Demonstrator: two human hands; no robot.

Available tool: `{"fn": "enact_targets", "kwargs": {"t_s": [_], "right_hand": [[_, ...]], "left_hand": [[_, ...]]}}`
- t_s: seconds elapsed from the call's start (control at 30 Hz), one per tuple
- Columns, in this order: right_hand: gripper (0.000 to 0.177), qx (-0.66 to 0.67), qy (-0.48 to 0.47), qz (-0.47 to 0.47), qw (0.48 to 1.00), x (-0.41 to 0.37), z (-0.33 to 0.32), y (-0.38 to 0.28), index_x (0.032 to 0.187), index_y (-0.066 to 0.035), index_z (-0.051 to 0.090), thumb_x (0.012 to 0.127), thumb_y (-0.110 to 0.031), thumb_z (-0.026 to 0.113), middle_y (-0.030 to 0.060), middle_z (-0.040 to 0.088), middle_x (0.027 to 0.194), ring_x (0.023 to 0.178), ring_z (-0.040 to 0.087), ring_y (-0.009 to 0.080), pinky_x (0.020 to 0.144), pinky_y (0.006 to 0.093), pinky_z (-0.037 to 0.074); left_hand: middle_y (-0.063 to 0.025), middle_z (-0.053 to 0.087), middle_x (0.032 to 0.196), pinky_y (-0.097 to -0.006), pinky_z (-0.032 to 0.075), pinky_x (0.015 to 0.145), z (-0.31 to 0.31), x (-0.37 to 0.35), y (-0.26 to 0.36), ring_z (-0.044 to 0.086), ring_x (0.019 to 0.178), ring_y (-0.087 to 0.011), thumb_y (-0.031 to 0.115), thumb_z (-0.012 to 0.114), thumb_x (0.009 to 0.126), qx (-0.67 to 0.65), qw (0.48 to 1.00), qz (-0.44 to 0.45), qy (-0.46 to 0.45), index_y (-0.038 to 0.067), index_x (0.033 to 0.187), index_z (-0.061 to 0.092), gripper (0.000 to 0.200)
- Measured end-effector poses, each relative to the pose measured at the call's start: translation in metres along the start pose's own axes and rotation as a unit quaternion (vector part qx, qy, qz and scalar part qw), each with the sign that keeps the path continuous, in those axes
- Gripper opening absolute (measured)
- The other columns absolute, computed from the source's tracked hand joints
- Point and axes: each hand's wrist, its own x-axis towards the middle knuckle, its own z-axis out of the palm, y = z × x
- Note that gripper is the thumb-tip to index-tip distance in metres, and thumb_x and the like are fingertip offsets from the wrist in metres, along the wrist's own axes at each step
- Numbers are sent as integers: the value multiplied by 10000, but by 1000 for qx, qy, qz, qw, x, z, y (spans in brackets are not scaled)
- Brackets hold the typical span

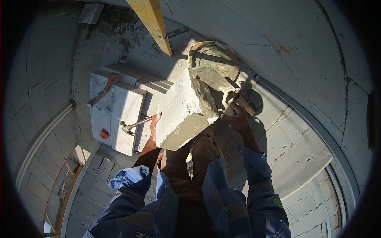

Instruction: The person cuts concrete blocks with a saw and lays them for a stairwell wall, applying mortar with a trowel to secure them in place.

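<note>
A large pale block [174, 107] is tilted up in front of my legs, with grey mortar on its right and lower faces. My left hand [154, 123] is at the block's left edge, mostly hidden, and a claw hammer [127, 127] sticks out to the left from beside it. In my right hand [237, 118] is the handle of a trowel [214, 77], its blade loaded with mortar beside the block's upper right edge. Behind the trowel stands a round bucket [190, 55] of grey mortar.
Pale blocks [124, 115] lie at the left, bearing a hatchet [107, 89] and a small red tape measure [104, 134]. A yellow beam [151, 22] comes down from the top. Block walls curve around both sides, with a metal rail [293, 109] on the right.
</note>
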Motion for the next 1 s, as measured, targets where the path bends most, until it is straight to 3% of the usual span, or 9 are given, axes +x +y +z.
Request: {"fn": "enact_targets", "kwargs": {"t_s": [0.2, 0.37, 0.43, 0.53, 0.6, 0.63, 0.7, 0.9, 1.0], "right_hand": [[397, -23, 50, -128, 990, -44, -9, -22, 1066, -29, 632, 706, -152, 743, 139, 654, 858, 744, 638, 210, 697, 332, 510], [355, -25, 78, -116, 990, -73, -15, -44, 1020, -2, 628, 703, -113, 743, 124, 637, 802, 685, 612, 187, 639, 319, 498], [347, -32, 99, -129, 986, -79, -13, -47, 1001, 17, 625, 700, -96, 755, 103, 620, 749, 636, 581, 163, 599, 303, 485], [323, -74, 162, -189, 966, -81, -4, -50, 975, 25, 623, 697, -75, 752, 133, 625, 743, 632, 618, 204, 594, 332, 496], [326, -106, 199, -201, 953, -79, 8, -44, 999, 14, 622, 709, -73, 743, 177, 638, 813, 679, 651, 293, 600, 360, 508], [326, -106, 198, -203, 953, -77, 14, -37, 999, 14, 622, 709, -73, 743, 177, 638, 813, 679, 651, 293, 600, 360, 508], [358, -192, 253, -250, 915, -71, 25, -22, 1037, 4, 614, 713, -86, 738, 186, 629, 870, 730, 645, 356, 623, 387, 518], [441, -254, 347, -336, 838, -34, 38, 4, 1107, -6, 600, 676, -75, 655, 159, 614, 941, 801, 627, 347, 668, 413, 519], [437, -226, 345, -324, 851, -35, 33, -1, 1114, -10, 592, 684, -54, 661, 164, 606, 1007, 880, 617, 341, 716, 427, 521]], "left_hand": [[-176, 576, 1297, -413, 497, 944, 21, -5, 1, 610, 1119, -288, 529, 582, 832, -74, 996, -12, -40, 55, 1412, 436, 763], [-159, 570, 1314, -422, 496, 959, 35, -6, 5, 604, 1130, -294, 539, 576, 841, -118, 990, -30, -70, 72, 1406, 448, 744], [-214, 494, 1369, -467, 496, 955, 35, -4, 4, 577, 1163, -334, 530, 591, 827, -118, 991, -27, -51, 88, 1473, 327, 827], [-178, 528, 1361, -435, 465, 1014, 35, -5, 1, 560, 1197, -314, 529, 560, 860, -113, 991, -19, -64, 60, 1424, 418, 747], [-180, 525, 1362, -437, 467, 1011, 40, -6, 0, 560, 1197, -315, 528, 561, 860, -125, 990, -18, -65, 62, 1427, 412, 749], [-182, 522, 1363, -440, 470, 1008, 42, -6, -1, 561, 1196, -317, 528, 561, 859, -134, 989, -17, -65, 63, 1429, 407, 752], [-187, 517, 1365, -445, 476, 1001, 51, -8, -3, 561, 1195, -321, 527, 563, 857, -154, 986, -19, -65, 66, 1434, 396, 758], [-200, 500, 1370, -460, 492, 981, 84, -11, -7, 563, 1192, -333, 525, 567, 852, -206, 976, -24, -69, 75, 1450, 363, 776], [-207, 492, 1372, -467, 500, 971, 94, -17, -9, 564, 1190, -339, 524, 569, 849, -233, 970, -31, -66, 79, 1457, 346, 785]]}}
